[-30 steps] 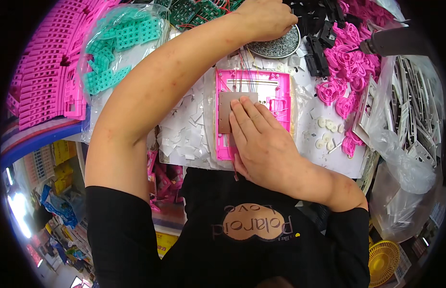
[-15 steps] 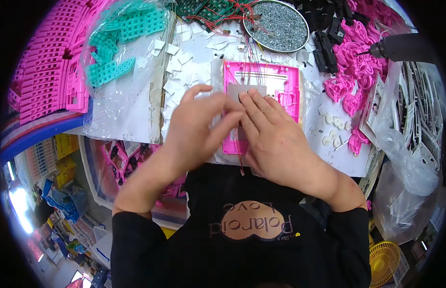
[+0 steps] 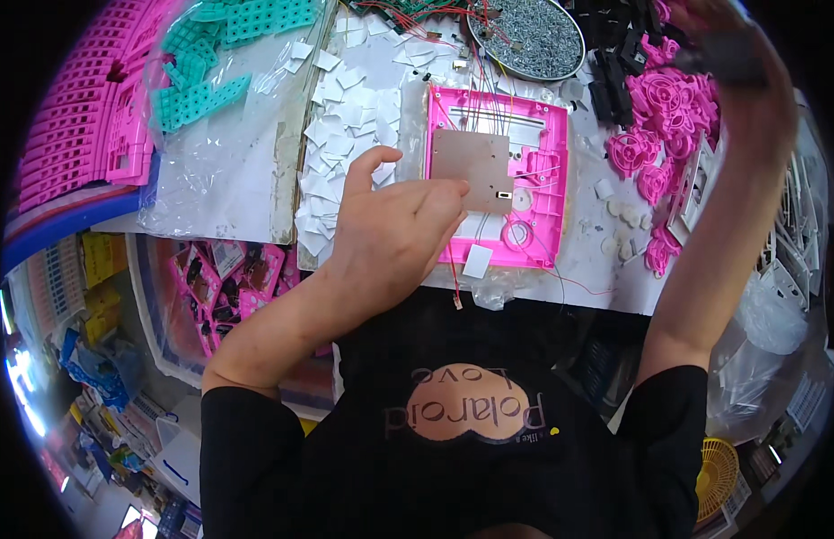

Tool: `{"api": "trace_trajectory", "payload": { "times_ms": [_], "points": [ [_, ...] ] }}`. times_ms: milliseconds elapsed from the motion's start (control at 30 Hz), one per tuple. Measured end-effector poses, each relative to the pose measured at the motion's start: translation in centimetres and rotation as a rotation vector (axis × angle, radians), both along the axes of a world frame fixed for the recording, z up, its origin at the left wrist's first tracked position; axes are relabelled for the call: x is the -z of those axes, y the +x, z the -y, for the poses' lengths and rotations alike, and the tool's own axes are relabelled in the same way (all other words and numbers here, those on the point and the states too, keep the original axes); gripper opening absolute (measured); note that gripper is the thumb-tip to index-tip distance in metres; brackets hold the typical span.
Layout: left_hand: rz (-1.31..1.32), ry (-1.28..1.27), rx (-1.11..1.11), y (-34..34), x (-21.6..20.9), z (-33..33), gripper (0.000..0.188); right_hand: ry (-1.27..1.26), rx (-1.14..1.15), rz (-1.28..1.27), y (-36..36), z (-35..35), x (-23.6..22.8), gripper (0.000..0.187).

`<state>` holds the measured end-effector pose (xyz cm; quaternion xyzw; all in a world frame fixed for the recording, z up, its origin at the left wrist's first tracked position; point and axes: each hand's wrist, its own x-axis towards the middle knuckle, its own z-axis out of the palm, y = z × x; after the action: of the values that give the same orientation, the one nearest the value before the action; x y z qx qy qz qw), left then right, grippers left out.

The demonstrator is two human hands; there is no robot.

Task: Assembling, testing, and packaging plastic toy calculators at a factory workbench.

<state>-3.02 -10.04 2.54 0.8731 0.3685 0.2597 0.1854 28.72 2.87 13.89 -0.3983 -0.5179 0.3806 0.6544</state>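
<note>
A pink plastic casing (image 3: 538, 242) lies on the table in front of me, with a brown circuit board (image 3: 480, 162) resting in it. My left hand (image 3: 394, 225) is at the board's left lower edge. Its thumb and index finger are pinched together, and what they hold, if anything, is hidden. At the upper right, my right hand (image 3: 736, 31) reaches over a dark electric screwdriver (image 3: 727, 61). Both are smeared by motion, so the grip cannot be made out. Thin wires run from the casing, and a small white square pad (image 3: 477, 261) sits at its near edge.
A round tray of screws (image 3: 533, 40) stands behind the casing. White squares (image 3: 354, 126) are scattered left of it. Pink parts (image 3: 673, 108) and black parts (image 3: 610, 94) are piled right. Teal keypads (image 3: 201, 103) and stacked pink panels (image 3: 66, 108) lie left, above a bin (image 3: 152, 310).
My right hand has left the circuit board and swung up and right to the screwdriver, uncovering the board. My left hand stays by the board, its fingertips now closed together at the edge.
</note>
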Motion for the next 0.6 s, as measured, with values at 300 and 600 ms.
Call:
{"api": "trace_trajectory", "payload": {
  "times_ms": [300,600],
  "points": [
    [0.090,0.072,-0.039,-0.3,1.3,0.9,0.014,-0.021,-0.672,-0.066,-11.1,9.7,4.5,0.025],
    [0.143,0.085,-0.061,-0.2,1.3,0.5,0.014,-0.037,-0.565,-0.064,-12.8,11.1,5.2,0.026]
  ]
}}
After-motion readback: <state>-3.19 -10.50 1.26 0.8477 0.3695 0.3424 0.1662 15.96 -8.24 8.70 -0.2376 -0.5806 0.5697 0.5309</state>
